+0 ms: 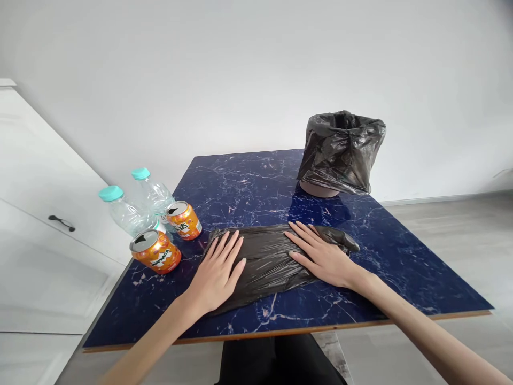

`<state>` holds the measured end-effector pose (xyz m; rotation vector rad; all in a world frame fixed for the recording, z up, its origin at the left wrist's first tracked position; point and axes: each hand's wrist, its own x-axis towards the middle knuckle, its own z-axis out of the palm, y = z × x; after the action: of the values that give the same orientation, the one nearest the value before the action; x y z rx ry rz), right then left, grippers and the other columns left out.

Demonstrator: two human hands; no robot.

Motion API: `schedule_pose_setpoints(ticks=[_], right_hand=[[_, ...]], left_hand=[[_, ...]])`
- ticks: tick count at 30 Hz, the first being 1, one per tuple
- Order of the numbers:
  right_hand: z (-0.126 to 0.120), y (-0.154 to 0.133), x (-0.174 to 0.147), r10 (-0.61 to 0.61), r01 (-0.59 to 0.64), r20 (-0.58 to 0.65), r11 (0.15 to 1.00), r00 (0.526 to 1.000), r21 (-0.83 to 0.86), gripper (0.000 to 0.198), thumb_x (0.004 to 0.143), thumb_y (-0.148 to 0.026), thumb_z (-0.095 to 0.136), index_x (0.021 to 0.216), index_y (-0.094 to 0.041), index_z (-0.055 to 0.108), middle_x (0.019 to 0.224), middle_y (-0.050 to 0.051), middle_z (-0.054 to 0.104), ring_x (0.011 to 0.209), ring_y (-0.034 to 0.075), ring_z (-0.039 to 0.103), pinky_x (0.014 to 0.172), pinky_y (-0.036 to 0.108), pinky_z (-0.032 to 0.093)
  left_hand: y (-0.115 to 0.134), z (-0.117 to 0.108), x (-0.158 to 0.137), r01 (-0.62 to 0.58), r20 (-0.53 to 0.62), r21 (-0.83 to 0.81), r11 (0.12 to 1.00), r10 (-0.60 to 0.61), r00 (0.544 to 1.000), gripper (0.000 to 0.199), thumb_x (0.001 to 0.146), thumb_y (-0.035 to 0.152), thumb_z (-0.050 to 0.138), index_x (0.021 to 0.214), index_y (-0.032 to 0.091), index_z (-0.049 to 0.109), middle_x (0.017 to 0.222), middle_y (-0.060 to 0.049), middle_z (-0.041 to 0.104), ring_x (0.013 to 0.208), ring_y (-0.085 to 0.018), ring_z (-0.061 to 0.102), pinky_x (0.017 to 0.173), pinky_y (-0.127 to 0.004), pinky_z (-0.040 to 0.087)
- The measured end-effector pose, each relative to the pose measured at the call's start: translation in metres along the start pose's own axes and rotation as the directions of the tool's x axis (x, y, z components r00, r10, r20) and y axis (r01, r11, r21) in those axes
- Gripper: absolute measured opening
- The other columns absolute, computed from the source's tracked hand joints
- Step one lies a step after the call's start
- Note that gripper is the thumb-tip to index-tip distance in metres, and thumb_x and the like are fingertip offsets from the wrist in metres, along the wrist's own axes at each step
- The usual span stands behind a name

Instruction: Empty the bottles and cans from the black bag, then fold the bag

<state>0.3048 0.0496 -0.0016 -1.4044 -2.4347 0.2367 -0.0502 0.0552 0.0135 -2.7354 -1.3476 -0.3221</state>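
A black plastic bag (264,262) lies flattened on the blue marbled table, near its front edge. My left hand (218,275) rests palm down on the bag's left end, fingers stretched out. On the bag's right part lies my right hand (320,256), also flat with fingers spread. A bunched end of the bag sticks out to the right, beyond that hand. Two orange Mirinda cans stand left of my left hand: a nearer can (157,251) and a farther can (184,220), both with opened tops.
Behind the cans stand two clear plastic bottles with turquoise caps, a nearer bottle (126,214) and a farther bottle (154,192). At the back right of the table (240,182) is a bin (318,189) lined with a black bag (340,149). A white cabinet (48,256) stands at left.
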Motion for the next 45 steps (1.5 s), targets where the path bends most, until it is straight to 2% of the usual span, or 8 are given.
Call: schedule_pose_setpoints(ticks=[7, 14, 17, 21, 27, 36, 39, 45], right_hand=[[-0.012, 0.022, 0.008, -0.056, 0.053, 0.006, 0.981, 0.998, 0.184, 0.061, 0.115, -0.057, 0.039, 0.17, -0.031, 0.041, 0.18, 0.0, 0.027, 0.168, 0.025, 0.023, 0.14, 0.053, 0.015], [-0.029, -0.004, -0.002, 0.158, -0.08, -0.206, 0.936, 0.966, 0.342, 0.052, 0.113, -0.049, 0.047, 0.159, -0.025, 0.055, 0.166, 0.007, 0.055, 0.154, 0.026, 0.052, 0.132, 0.051, 0.04], [-0.034, -0.053, -0.024, -0.067, 0.092, -0.17, 0.986, 0.983, 0.142, 0.052, 0.11, -0.043, 0.055, 0.159, -0.023, 0.054, 0.171, 0.008, 0.049, 0.158, 0.027, 0.046, 0.131, 0.05, 0.041], [-0.02, -0.116, -0.053, -0.353, 0.347, -0.035, 0.93, 0.935, -0.123, 0.096, 0.094, -0.053, 0.077, 0.171, -0.013, 0.035, 0.178, 0.014, 0.031, 0.163, 0.04, 0.034, 0.129, 0.062, 0.039], [0.022, -0.139, -0.059, -0.414, 0.358, -0.186, 0.893, 0.891, -0.275, 0.069, 0.093, -0.005, 0.06, 0.161, -0.008, 0.05, 0.167, 0.017, 0.051, 0.156, 0.038, 0.047, 0.127, 0.062, 0.042], [0.012, -0.137, -0.059, -0.201, 0.296, -0.312, 0.908, 0.929, 0.296, 0.043, 0.092, -0.004, 0.05, 0.126, -0.019, 0.073, 0.14, 0.007, 0.076, 0.134, 0.023, 0.071, 0.124, 0.044, 0.049], [-0.004, -0.133, -0.063, 0.151, -0.006, -0.154, 0.732, 0.976, 0.681, 0.032, 0.102, -0.019, 0.05, 0.12, -0.024, 0.076, 0.13, 0.007, 0.08, 0.12, 0.024, 0.078, 0.108, 0.039, 0.062], [-0.017, -0.101, -0.066, 0.518, -0.302, 0.195, 0.129, 0.833, 0.945, 0.044, 0.102, -0.065, 0.057, 0.102, -0.025, 0.076, 0.104, 0.008, 0.083, 0.099, 0.03, 0.08, 0.089, 0.045, 0.068]], left_hand=[[-0.003, -0.009, -0.023, -0.039, -0.031, -0.015, 0.999, 0.039, 0.999, 0.07, 0.116, 0.043, 0.043, 0.178, 0.03, 0.011, 0.182, -0.007, 0.026, 0.168, -0.03, 0.027, 0.136, -0.055, 0.032], [0.004, -0.01, -0.031, -0.046, -0.065, 0.047, 0.998, 0.049, 0.997, 0.067, 0.116, 0.041, 0.042, 0.176, 0.02, 0.021, 0.179, -0.013, 0.033, 0.165, -0.034, 0.033, 0.13, -0.058, 0.041], [0.019, -0.022, -0.039, -0.046, -0.117, 0.112, 0.993, 0.06, 0.991, 0.061, 0.115, 0.044, 0.044, 0.169, 0.017, 0.039, 0.173, -0.015, 0.045, 0.159, -0.039, 0.044, 0.125, -0.061, 0.044], [0.052, -0.059, -0.047, -0.082, -0.171, 0.096, 0.992, 0.097, 0.98, 0.047, 0.111, 0.04, 0.052, 0.148, 0.015, 0.065, 0.142, -0.014, 0.073, 0.14, -0.04, 0.061, 0.122, -0.063, 0.043], [0.074, -0.101, -0.045, -0.128, -0.17, -0.242, 0.962, 0.088, 0.982, 0.042, 0.111, 0.018, 0.044, 0.151, 0.021, 0.059, 0.109, -0.004, 0.078, 0.1, -0.023, 0.069, 0.094, -0.041, 0.054], [0.03, -0.092, -0.037, 0.021, 0.015, -0.522, 0.853, -0.015, 1.0, 0.036, 0.116, 0.03, 0.041, 0.141, 0.032, 0.066, 0.144, -0.002, 0.07, 0.137, -0.021, 0.063, 0.121, -0.037, 0.049], [0.02, -0.084, -0.039, 0.111, 0.174, -0.655, 0.748, 0.006, 0.985, 0.048, 0.118, 0.045, 0.029, 0.145, 0.036, 0.067, 0.147, -0.003, 0.07, 0.141, -0.025, 0.064, 0.124, -0.045, 0.048], [0.022, -0.068, -0.032, 0.028, 0.176, -0.838, 0.544, 0.222, 0.959, 0.101, 0.094, 0.096, 0.023, 0.169, 0.031, 0.043, 0.164, -0.015, 0.057, 0.147, -0.039, 0.058, 0.121, -0.055, 0.05]])
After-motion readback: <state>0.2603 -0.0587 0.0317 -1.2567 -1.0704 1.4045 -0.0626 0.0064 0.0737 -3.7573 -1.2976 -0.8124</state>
